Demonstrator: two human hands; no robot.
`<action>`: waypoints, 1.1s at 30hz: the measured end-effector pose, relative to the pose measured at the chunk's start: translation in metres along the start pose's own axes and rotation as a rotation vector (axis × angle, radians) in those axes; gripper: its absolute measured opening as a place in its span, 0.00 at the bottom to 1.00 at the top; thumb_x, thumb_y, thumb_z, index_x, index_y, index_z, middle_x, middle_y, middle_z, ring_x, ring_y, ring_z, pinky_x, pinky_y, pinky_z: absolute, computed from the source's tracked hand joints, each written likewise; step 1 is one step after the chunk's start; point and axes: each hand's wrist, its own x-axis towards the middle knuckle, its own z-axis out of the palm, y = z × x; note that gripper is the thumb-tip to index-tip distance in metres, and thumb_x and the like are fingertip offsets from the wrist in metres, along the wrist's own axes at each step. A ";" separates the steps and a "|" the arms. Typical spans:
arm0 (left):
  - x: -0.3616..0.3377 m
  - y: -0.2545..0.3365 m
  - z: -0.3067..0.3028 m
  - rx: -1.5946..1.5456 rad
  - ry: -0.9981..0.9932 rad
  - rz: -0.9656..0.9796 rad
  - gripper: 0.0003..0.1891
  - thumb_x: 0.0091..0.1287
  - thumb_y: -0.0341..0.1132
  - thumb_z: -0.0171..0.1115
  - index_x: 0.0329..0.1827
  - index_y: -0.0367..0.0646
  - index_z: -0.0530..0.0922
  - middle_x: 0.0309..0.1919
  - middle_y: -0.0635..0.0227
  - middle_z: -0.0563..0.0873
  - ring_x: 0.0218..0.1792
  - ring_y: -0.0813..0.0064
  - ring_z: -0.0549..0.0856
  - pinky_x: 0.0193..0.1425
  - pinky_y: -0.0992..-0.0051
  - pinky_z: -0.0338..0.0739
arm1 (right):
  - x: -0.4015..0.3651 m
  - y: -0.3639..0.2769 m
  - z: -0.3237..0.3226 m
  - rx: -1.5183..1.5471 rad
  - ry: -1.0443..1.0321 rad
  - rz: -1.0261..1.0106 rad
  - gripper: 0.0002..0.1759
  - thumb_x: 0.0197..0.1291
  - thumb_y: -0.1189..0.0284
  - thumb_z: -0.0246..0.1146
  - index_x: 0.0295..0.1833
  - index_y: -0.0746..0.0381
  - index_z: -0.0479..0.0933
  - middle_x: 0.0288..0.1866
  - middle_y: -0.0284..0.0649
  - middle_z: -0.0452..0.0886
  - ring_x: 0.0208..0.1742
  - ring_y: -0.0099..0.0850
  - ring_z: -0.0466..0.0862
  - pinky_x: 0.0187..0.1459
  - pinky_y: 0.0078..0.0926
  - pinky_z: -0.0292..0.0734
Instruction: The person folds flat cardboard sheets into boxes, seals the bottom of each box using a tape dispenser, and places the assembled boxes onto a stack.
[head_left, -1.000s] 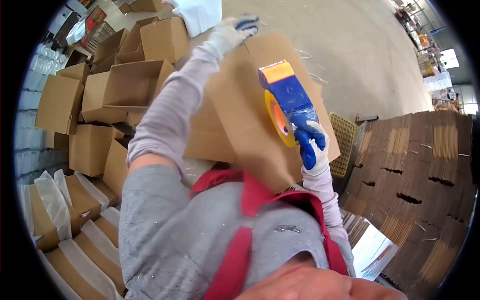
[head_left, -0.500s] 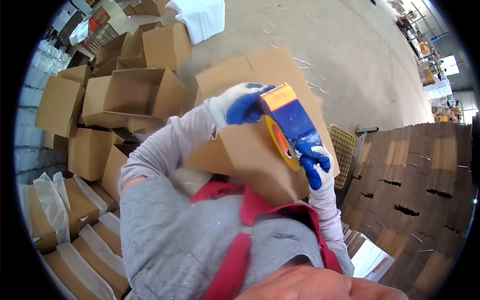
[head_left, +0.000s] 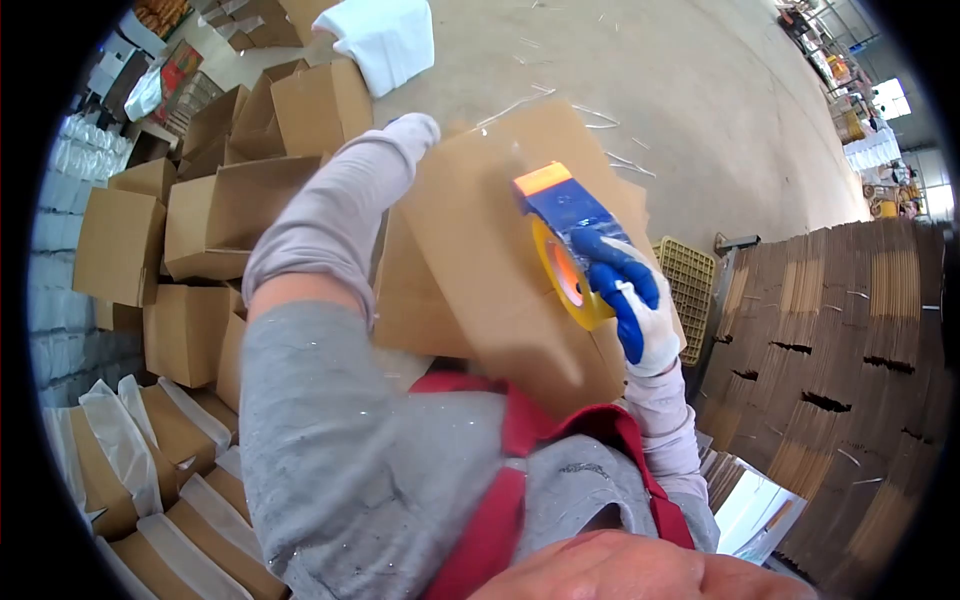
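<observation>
My right hand [head_left: 625, 290], in a white glove with blue coating, is closed around a blue and orange tape dispenser [head_left: 570, 205] carrying a yellow-edged roll. The dispenser is held over a brown cardboard box [head_left: 480, 230], with its orange front end pointing away from me. My left hand [head_left: 415, 127] reaches out to the far left edge of that box. Only a little of its glove shows past the sleeve, and its fingers are hidden.
Open cardboard boxes [head_left: 240, 210] crowd the left side. Boxes with translucent liners [head_left: 195, 540] stand at lower left. Flattened cardboard stacks [head_left: 820, 380] rise on the right, behind a yellow plastic crate [head_left: 688, 290]. A white bundle [head_left: 385, 45] lies at the top.
My left hand has left the front end of the tape dispenser and stretched out to the box's far left edge. My right hand keeps hold of the dispenser.
</observation>
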 end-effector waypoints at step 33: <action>-0.205 0.200 0.046 -0.442 0.400 0.564 0.24 0.63 0.33 0.62 0.64 0.43 0.72 0.52 0.63 0.84 0.45 0.73 0.85 0.46 0.76 0.80 | -0.227 0.120 -0.052 -0.437 0.117 0.349 0.16 0.56 0.64 0.59 0.51 0.52 0.80 0.44 0.50 0.81 0.47 0.49 0.79 0.51 0.40 0.74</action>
